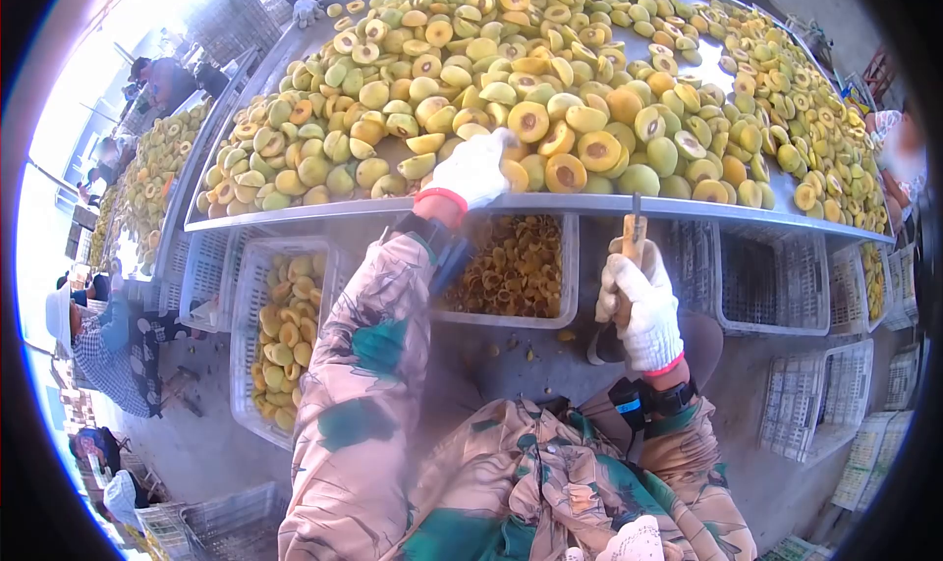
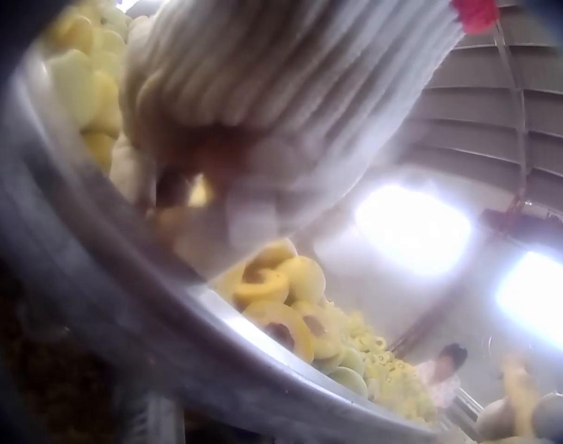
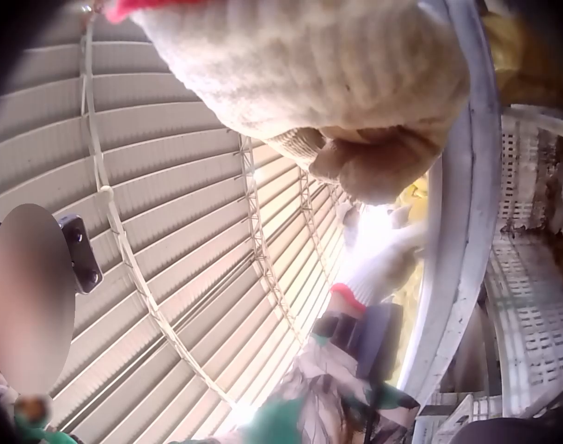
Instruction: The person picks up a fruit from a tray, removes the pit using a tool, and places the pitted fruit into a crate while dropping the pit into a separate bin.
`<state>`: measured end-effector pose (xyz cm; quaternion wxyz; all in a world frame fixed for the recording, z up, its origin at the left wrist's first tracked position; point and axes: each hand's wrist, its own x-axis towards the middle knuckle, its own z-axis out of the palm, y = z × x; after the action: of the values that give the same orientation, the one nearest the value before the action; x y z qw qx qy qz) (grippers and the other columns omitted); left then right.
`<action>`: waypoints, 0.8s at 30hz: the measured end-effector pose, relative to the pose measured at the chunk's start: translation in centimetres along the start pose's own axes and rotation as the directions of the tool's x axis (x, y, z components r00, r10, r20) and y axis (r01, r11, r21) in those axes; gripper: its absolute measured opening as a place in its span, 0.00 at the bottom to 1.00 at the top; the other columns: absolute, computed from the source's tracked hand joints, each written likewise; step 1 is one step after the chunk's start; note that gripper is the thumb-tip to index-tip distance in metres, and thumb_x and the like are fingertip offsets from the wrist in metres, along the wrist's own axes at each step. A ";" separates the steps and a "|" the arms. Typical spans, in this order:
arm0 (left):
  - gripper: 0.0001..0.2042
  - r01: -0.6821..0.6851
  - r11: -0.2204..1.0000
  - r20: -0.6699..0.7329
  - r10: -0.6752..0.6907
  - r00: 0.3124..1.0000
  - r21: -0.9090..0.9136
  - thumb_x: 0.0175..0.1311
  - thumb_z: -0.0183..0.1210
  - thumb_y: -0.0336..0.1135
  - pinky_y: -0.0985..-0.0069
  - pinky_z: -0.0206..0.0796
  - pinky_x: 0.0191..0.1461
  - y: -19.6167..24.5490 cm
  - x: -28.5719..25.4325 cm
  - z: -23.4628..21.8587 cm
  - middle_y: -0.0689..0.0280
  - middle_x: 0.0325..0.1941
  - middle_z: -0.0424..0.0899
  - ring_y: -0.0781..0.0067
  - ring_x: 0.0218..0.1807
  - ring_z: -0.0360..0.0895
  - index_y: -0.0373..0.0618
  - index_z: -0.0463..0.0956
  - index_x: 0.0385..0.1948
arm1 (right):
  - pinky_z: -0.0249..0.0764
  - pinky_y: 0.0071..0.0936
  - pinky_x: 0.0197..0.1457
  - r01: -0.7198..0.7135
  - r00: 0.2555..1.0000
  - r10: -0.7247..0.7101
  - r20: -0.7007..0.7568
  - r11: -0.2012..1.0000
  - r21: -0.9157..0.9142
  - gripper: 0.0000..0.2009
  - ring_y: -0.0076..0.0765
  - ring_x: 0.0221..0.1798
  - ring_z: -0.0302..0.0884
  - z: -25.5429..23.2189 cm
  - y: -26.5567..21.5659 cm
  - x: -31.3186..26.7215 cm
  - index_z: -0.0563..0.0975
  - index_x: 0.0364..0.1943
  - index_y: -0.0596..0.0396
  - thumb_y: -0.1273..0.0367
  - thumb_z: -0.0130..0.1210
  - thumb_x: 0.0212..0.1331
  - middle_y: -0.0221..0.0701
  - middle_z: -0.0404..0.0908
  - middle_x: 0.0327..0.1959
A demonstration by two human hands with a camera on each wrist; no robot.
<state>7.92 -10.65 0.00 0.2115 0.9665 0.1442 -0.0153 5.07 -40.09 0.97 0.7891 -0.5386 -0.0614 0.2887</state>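
Halved yellow-green stone fruit (image 1: pixel 471 89), several with brown pits or hollows showing, cover a metal table (image 1: pixel 589 205). My left hand (image 1: pixel 470 173), in a white knit glove, reaches over the table's near edge, fingertips among the fruit. In the left wrist view its fingers bend downward, blurred, with a bit of yellow beside them; I cannot tell whether they hold a fruit half. My gloved right hand (image 1: pixel 643 306) grips a wooden-handled tool (image 1: pixel 635 232) just in front of the edge, its thin metal tip pointing up.
Below the edge stand a crate of small brownish pieces (image 1: pixel 511 320), a crate of fruit halves (image 1: pixel 257 355) at left and a dark-bottomed crate (image 1: pixel 776 325) at right. Stacked crates (image 1: pixel 815 404) sit farther right. A person in a checked shirt (image 1: pixel 108 355) works at left.
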 end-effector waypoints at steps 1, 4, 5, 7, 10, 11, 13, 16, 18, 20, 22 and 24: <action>0.26 0.006 1.000 -0.048 -0.005 0.999 0.025 0.50 0.61 0.37 0.62 0.67 0.60 0.0 -0.1 -0.1 0.51 0.52 0.79 0.51 0.59 0.74 0.49 0.73 0.55 | 0.68 0.17 0.27 -0.001 1.000 0.001 0.004 1.000 0.003 0.12 0.18 0.25 0.68 0.6 -0.1 -0.2 0.69 0.48 0.55 0.69 0.54 0.65 0.26 0.72 0.29; 0.24 -0.012 0.997 -0.075 0.006 0.997 -0.073 0.50 0.62 0.37 0.65 0.69 0.59 0.1 -1.1 -0.4 0.51 0.52 0.79 0.50 0.55 0.76 0.45 0.74 0.52 | 0.70 0.18 0.27 -0.038 0.999 0.037 0.025 0.998 0.045 0.11 0.19 0.26 0.69 1.5 -0.2 -0.7 0.69 0.48 0.54 0.69 0.55 0.65 0.26 0.72 0.29; 0.24 -0.012 0.990 -0.099 -0.002 0.995 -0.140 0.50 0.62 0.38 0.65 0.69 0.58 0.2 -1.4 -0.5 0.51 0.52 0.79 0.50 0.55 0.77 0.44 0.74 0.52 | 0.70 0.19 0.27 -0.042 0.999 0.040 0.036 0.997 0.058 0.11 0.19 0.25 0.70 1.7 -0.3 -0.8 0.69 0.48 0.54 0.69 0.55 0.65 0.26 0.72 0.29; 0.23 -0.014 0.946 -0.163 -0.041 0.986 -0.324 0.53 0.62 0.35 0.65 0.71 0.55 0.1 -2.0 -0.4 0.55 0.51 0.80 0.54 0.54 0.77 0.40 0.72 0.53 | 0.71 0.20 0.26 -0.050 0.997 0.045 0.058 0.995 0.086 0.11 0.20 0.25 0.70 1.8 -0.3 -1.0 0.69 0.48 0.54 0.70 0.55 0.65 0.27 0.72 0.29; 0.21 -0.175 0.621 -0.282 -0.077 0.956 -0.764 0.58 0.60 0.31 0.63 0.73 0.53 -0.2 -4.0 0.9 0.59 0.52 0.79 0.60 0.54 0.78 0.39 0.70 0.55 | 0.69 0.20 0.20 -0.089 0.991 0.087 0.097 0.996 0.022 0.13 0.20 0.19 0.69 2.6 -0.5 -1.0 0.69 0.49 0.56 0.69 0.56 0.65 0.26 0.72 0.26; 0.20 -0.168 0.315 -0.205 -0.089 0.975 -0.934 0.60 0.59 0.29 0.62 0.73 0.53 0.9 -5.6 0.8 0.60 0.53 0.78 0.61 0.54 0.78 0.40 0.70 0.56 | 0.69 0.20 0.19 -0.114 0.987 0.115 0.109 0.993 -0.016 0.13 0.20 0.18 0.68 3.1 -0.5 -1.2 0.69 0.50 0.56 0.68 0.56 0.65 0.26 0.72 0.26; 0.20 -0.115 -0.121 -0.108 -0.067 0.992 -0.986 0.65 0.57 0.29 0.64 0.74 0.53 2.5 -8.5 1.2 0.61 0.55 0.77 0.62 0.54 0.77 0.39 0.67 0.58 | 0.67 0.20 0.18 -0.110 0.982 0.128 0.142 0.986 -0.129 0.15 0.19 0.17 0.67 4.8 -0.4 -1.6 0.69 0.51 0.57 0.68 0.57 0.65 0.25 0.72 0.24; 0.20 -0.111 -0.488 -0.120 -0.012 0.993 -0.866 0.73 0.51 0.37 0.65 0.73 0.56 3.5 -10.9 2.6 0.58 0.57 0.74 0.61 0.57 0.74 0.37 0.63 0.62 | 0.66 0.21 0.18 -0.146 0.964 0.187 0.190 0.966 -0.212 0.14 0.20 0.17 0.67 6.1 0.0 -1.6 0.69 0.49 0.57 0.67 0.56 0.65 0.26 0.71 0.22; 0.22 -0.087 -0.554 -0.121 0.025 0.992 -0.828 0.73 0.50 0.44 0.59 0.65 0.63 3.5 -12.0 3.4 0.58 0.60 0.73 0.59 0.61 0.71 0.41 0.62 0.63 | 0.67 0.21 0.19 -0.156 0.963 0.207 0.175 0.952 -0.263 0.14 0.21 0.17 0.67 6.5 0.6 -1.5 0.69 0.48 0.57 0.66 0.56 0.64 0.26 0.71 0.21; 0.24 -0.079 -0.559 -0.118 0.033 0.992 -0.825 0.74 0.48 0.51 0.56 0.60 0.68 3.5 -12.6 3.9 0.58 0.62 0.70 0.57 0.64 0.68 0.44 0.63 0.63 | 0.67 0.22 0.19 -0.156 0.962 0.219 0.162 0.932 -0.327 0.14 0.21 0.16 0.67 6.6 0.8 -1.6 0.69 0.47 0.57 0.66 0.57 0.64 0.27 0.72 0.21; 0.25 -0.106 -0.547 -0.108 -0.029 0.994 -0.830 0.74 0.47 0.52 0.57 0.61 0.67 4.2 -13.4 4.1 0.57 0.62 0.70 0.58 0.63 0.68 0.44 0.63 0.63 | 0.68 0.22 0.19 -0.163 0.962 0.231 0.147 0.915 -0.370 0.14 0.22 0.16 0.68 6.5 1.1 -1.7 0.69 0.47 0.57 0.65 0.57 0.63 0.27 0.72 0.21; 0.26 -0.116 -0.538 -0.070 -0.106 0.992 -0.835 0.73 0.47 0.55 0.57 0.63 0.65 4.7 -13.6 4.4 0.57 0.60 0.72 0.59 0.61 0.70 0.44 0.64 0.62 | 0.69 0.23 0.19 -0.171 0.961 0.240 0.134 0.903 -0.393 0.15 0.23 0.17 0.69 6.5 1.3 -1.7 0.69 0.47 0.57 0.65 0.57 0.63 0.28 0.73 0.21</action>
<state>-3.64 -20.28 -0.82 0.9393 0.2767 0.0905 0.1816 0.47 -35.39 2.85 0.6267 -0.6558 -0.1293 0.4007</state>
